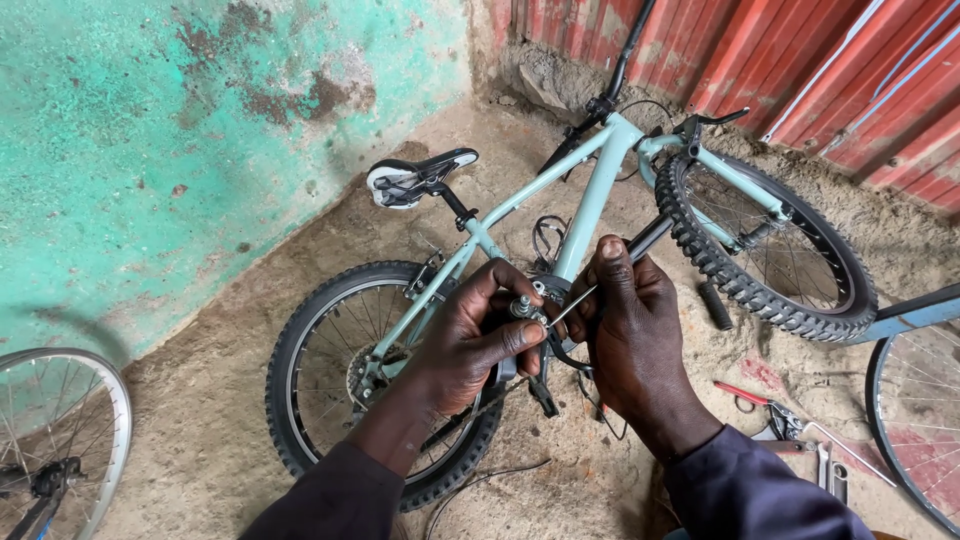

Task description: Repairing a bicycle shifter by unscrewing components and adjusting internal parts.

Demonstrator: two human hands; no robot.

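Two hands are working above a pale green bicycle (pixel 590 200) lying on dirt ground. The left hand (pixel 470 335) is pinching a small metal fitting (pixel 527 308) – fingers clamped on it – while the right hand (pixel 630 320) is gripping a thin cable (pixel 572 305), fingers closed together.

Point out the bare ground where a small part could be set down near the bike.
Bare dirt lies between the rear wheel and the green wall, and behind the saddle toward the corner. Right of the right hand it is crowded: pliers, a black grip, the front wheel. Cables trail below the left hand.
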